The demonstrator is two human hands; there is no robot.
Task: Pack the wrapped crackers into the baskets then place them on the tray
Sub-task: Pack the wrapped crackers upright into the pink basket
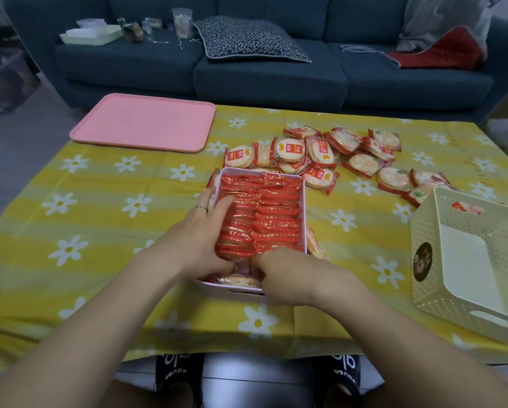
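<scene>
Slippers (178, 375) lettered "ROUE", wrapper (291, 148) print illegible

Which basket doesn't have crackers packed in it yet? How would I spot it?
Look at the yellow flowered tablecloth, then its right edge. The cream perforated plastic basket sits there tilted, nearly empty with a round dark sticker, unlike the pink basket crammed with red wrappers.

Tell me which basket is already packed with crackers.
The pink basket under both hands, filled with two rows of red packs. The cream lattice basket at the right holds none.
</scene>
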